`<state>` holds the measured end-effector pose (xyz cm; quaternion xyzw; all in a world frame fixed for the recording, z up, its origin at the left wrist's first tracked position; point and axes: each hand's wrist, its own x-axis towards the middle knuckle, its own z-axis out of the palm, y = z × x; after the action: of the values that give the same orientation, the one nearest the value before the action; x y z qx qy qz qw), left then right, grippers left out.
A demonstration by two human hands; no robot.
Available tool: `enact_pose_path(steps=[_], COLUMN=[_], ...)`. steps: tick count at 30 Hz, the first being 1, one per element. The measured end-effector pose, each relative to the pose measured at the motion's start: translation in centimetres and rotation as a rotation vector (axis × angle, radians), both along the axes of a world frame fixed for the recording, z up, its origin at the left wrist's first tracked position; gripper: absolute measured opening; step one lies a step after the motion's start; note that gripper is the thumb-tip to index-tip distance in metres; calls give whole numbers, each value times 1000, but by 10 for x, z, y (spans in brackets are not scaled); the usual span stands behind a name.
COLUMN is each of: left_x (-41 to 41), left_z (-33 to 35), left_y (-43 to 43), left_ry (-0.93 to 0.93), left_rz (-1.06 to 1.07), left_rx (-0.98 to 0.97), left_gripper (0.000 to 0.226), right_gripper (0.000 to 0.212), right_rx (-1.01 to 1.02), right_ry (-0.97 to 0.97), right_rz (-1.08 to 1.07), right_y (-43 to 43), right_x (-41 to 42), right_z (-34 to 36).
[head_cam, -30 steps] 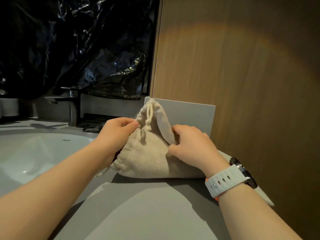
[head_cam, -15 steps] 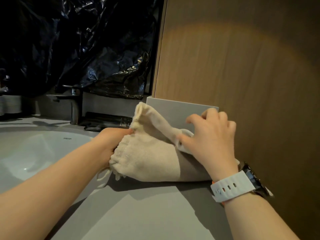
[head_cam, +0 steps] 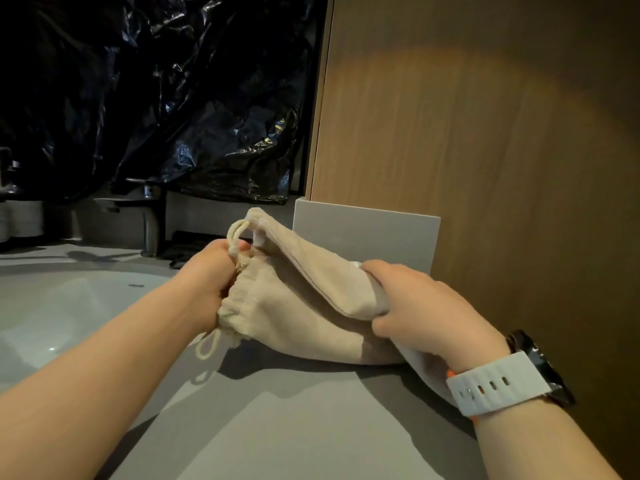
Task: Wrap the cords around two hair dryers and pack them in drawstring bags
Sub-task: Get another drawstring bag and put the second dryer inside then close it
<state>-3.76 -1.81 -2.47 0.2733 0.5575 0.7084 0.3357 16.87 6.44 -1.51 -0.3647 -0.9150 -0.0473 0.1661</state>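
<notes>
left hand [head_cam: 204, 285] grips cinched drawstring bag [head_cam: 294, 327] mouth | right hand [head_cam: 422, 306] grips cloth fold [head_cam: 311, 271] atop, possibly second bag | contents hidden

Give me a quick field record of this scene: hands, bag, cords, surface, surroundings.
left hand: grips the gathered mouth of the drawstring bag
right hand: grips the bag's other end, fingers curled round the cloth
bag: beige, lying on the grey counter, a fold of cloth raised across its top
cords: upper loop sticks up above the left hand, lower loop hangs below it
hair dryer: not visible; cannot tell if inside
surroundings: white sink at left, faucet behind it
</notes>
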Motion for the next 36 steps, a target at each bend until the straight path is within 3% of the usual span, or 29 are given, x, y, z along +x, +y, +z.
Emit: enact_pose_path(steps=[2, 5, 7, 9, 13, 15, 20, 22, 25, 27, 31, 33, 35, 36], left_x=[0, 0, 4, 12, 15, 15, 16, 13, 10, 9, 7, 5, 3, 1], left_z=[4, 9, 13, 16, 4, -4, -7, -10, -12, -12, -8, -4, 1, 2], left_y=[-1, -7, -8, -11, -6, -2, 1, 1, 0, -1, -3, -8, -14, -16], left_ry=[-129, -66, 27, 210, 802, 971, 1022, 1081, 1097, 1079, 793, 754, 776, 801], left_rz=[-95, -157, -99, -113, -183, -122, -100, -204, -227, -156, -158, -281, -487, -594], left_rx=[101, 173, 243, 256, 59, 5, -124, -232, -302, -300, -251, -288, -335, -347], left_gripper=[41, 75, 70, 50, 47, 49, 91, 73, 11, 20, 30, 25, 9, 27], right_gripper=[29, 34, 33, 23, 13, 14, 16, 18, 32, 37, 26, 15, 12, 14], right_rx=[72, 72, 53, 18, -67, -94, -173, -175, -105, -69, -117, -117, -232, -336], right_ry=[176, 300, 321, 340, 410, 455, 519, 502, 384, 224, 35, 116, 346, 474], right_rz=[-22, -36, -6, 40, 115, 136, 186, 193, 82, -25, -163, -164, -87, -28], right_y=[4, 8, 9, 12, 13, 12, 3, -1, 1, 3, 8, 11, 13, 13], right_x=[1, 2, 1, 0, -5, -9, -23, -29, -28, -19, 4, 10, 13, 16], right_z=[0, -1, -1, -2, -5, -8, -17, -19, -17, -11, 0, 4, 9, 12])
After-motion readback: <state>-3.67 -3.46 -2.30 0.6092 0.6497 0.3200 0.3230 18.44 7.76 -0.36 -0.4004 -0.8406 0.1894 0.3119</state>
